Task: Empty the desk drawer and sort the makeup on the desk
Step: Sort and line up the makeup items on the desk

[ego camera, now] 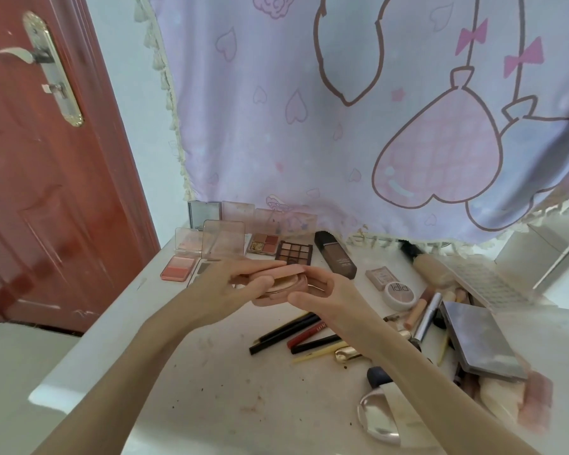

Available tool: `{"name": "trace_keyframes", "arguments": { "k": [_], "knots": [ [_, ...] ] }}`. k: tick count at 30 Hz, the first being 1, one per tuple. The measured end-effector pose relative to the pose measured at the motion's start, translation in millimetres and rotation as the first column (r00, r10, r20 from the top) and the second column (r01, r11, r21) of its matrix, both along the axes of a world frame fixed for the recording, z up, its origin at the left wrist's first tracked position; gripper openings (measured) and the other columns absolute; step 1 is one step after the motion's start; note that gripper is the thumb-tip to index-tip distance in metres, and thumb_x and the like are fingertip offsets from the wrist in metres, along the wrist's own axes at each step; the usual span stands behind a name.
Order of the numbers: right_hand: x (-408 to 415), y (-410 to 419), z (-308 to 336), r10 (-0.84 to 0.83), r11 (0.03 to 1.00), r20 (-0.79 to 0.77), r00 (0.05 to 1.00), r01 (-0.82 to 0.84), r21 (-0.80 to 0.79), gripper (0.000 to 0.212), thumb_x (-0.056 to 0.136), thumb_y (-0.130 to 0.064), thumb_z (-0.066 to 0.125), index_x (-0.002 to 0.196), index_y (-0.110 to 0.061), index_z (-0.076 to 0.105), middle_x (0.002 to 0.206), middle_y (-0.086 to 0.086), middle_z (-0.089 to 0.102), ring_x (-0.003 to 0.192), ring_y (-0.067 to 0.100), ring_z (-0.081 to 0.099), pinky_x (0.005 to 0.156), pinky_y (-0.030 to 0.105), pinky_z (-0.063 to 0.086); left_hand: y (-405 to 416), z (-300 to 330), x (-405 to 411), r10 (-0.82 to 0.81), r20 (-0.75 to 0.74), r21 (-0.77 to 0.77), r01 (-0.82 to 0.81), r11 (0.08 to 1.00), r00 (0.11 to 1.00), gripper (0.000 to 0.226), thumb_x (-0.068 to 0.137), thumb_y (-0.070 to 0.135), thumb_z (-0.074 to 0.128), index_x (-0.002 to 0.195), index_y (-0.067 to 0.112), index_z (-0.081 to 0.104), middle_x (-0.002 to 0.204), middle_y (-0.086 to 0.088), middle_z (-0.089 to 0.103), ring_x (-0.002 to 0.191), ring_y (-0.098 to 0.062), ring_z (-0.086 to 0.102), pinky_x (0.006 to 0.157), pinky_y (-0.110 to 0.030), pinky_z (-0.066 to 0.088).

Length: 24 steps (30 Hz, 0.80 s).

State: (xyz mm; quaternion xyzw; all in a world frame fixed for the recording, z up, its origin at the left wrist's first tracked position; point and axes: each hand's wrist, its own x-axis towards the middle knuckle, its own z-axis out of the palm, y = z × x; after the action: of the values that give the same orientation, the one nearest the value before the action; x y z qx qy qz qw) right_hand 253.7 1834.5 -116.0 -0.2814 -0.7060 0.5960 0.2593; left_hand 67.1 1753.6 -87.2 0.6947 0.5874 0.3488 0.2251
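Note:
Both my hands hold a round pink compact (288, 282) above the white desk (211, 372). My left hand (234, 284) grips its left side, fingers over the lid and thumb below. My right hand (322, 290) grips its right side. The lid looks slightly raised over a pale puff. Open palettes stand in a row at the back: a pink blush palette (178, 267), a clear-lidded one (222, 241), a small quad (264, 243) and a brown eyeshadow palette (293, 252).
Pencils and a red tube (296, 333) lie mid-desk. To the right are a dark bottle (335, 256), a white jar (399, 290), a silver palette (480, 343), tubes, and a shiny case (376, 418). A lilac curtain (342, 110) hangs behind; a red door (46, 175) stands left.

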Motion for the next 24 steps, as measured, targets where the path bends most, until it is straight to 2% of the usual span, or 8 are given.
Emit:
{"name": "trace_keyframes", "arguments": {
  "k": [3, 5, 7, 12, 15, 17, 21, 24],
  "knots": [
    [-10.2, 10.7, -6.0, 0.016, 0.999, 0.032, 0.999, -0.015, -0.032, 0.045, 0.080, -0.011, 0.071, 0.119, -0.026, 0.055, 0.113, -0.009, 0.067, 0.102, 0.003, 0.064, 0.084, 0.016, 0.050, 9.9, 2.9, -13.8, -0.060, 0.013, -0.035, 0.061, 0.998, 0.998, 0.034, 0.094, 0.030, 0.050, 0.108, 0.061, 0.053, 0.105, 0.039, 0.059, 0.101, 0.011, 0.055, 0.081, -0.006, 0.040],
    [-19.3, 18.1, -10.3, 0.034, 0.998, 0.069, 0.997, -0.030, -0.057, 0.064, 0.078, -0.006, 0.073, 0.132, -0.021, 0.042, 0.121, -0.004, 0.061, 0.106, 0.006, 0.062, 0.089, 0.020, 0.049, 21.5, 1.5, -25.9, -0.055, -0.013, -0.053, 0.055, 0.997, 0.998, 0.032, 0.097, 0.028, 0.044, 0.114, 0.052, 0.056, 0.110, 0.028, 0.063, 0.104, 0.005, 0.057, 0.088, -0.015, 0.044],
    [-29.3, 24.0, -14.9, 0.044, 0.999, 0.125, 0.991, -0.043, -0.012, 0.076, 0.076, -0.004, 0.074, 0.134, -0.029, 0.032, 0.122, -0.005, 0.058, 0.109, 0.006, 0.058, 0.089, 0.019, 0.049, 36.2, -0.4, -38.5, 0.000, -0.049, -0.046, -0.002, 0.999, 0.999, 0.025, 0.096, 0.030, 0.045, 0.111, 0.045, 0.058, 0.105, 0.015, 0.067, 0.099, -0.003, 0.061, 0.089, -0.025, 0.048],
    [-52.1, 37.3, -23.0, 0.021, 0.977, 0.272, 0.962, -0.078, 0.199, 0.077, 0.071, -0.009, 0.078, 0.120, -0.046, 0.033, 0.115, -0.018, 0.056, 0.097, -0.002, 0.056, 0.086, 0.019, 0.045, 72.5, 1.0, -53.3, 0.065, -0.203, -0.071, -0.081, 0.994, 0.977, 0.026, 0.097, 0.019, 0.044, 0.111, 0.029, 0.063, 0.096, 0.009, 0.066, 0.086, 0.001, 0.057, 0.080, -0.013, 0.042],
    [-60.8, 46.6, -28.4, -0.064, 0.947, 0.370, 0.927, -0.060, 0.315, 0.078, 0.068, -0.016, 0.078, 0.129, -0.037, 0.034, 0.106, -0.016, 0.053, 0.110, 0.014, 0.051, 0.100, 0.037, 0.042, 93.1, -1.5, -58.6, 0.103, -0.371, -0.072, -0.139, 0.988, 0.923, 0.028, 0.098, 0.019, 0.041, 0.114, 0.024, 0.064, 0.103, 0.005, 0.066, 0.099, -0.015, 0.054, 0.086, -0.025, 0.033],
    [-64.9, 50.5, -31.6, -0.081, 0.937, 0.454, 0.887, -0.088, 0.339, 0.086, 0.069, -0.022, 0.076, 0.140, -0.029, 0.028, 0.108, -0.012, 0.052, 0.118, 0.022, 0.042, 0.103, 0.041, 0.037, 103.0, -2.7, -60.9, 0.155, -0.463, -0.026, -0.188, 0.982, 0.873, 0.030, 0.098, 0.022, 0.039, 0.114, 0.030, 0.064, 0.094, 0.009, 0.062, 0.093, -0.016, 0.050, 0.084, -0.027, 0.023],
    [-68.5, 53.3, -33.0, -0.109, 0.934, 0.467, 0.877, -0.071, 0.351, 0.081, 0.072, -0.022, 0.075, 0.139, -0.026, 0.030, 0.118, -0.006, 0.051, 0.113, 0.019, 0.036, 0.094, 0.032, 0.036, 114.9, -4.0, -60.4, 0.209, -0.483, 0.002, -0.238, 0.971, 0.850, 0.032, 0.098, 0.021, 0.038, 0.117, 0.029, 0.063, 0.083, 0.009, 0.052, 0.081, -0.012, 0.039, 0.080, -0.026, 0.021],
    [-68.9, 53.3, -33.2, -0.135, 0.917, 0.458, 0.878, -0.065, 0.393, 0.075, 0.072, -0.026, 0.075, 0.136, -0.027, 0.035, 0.123, -0.005, 0.053, 0.115, 0.020, 0.039, 0.095, 0.033, 0.036, 124.0, -7.3, -59.6, 0.224, -0.475, 0.006, -0.251, 0.968, 0.851, 0.030, 0.097, 0.020, 0.041, 0.116, 0.027, 0.063, 0.082, 0.009, 0.051, 0.084, -0.015, 0.046, 0.079, -0.025, 0.023]
  ]
}}
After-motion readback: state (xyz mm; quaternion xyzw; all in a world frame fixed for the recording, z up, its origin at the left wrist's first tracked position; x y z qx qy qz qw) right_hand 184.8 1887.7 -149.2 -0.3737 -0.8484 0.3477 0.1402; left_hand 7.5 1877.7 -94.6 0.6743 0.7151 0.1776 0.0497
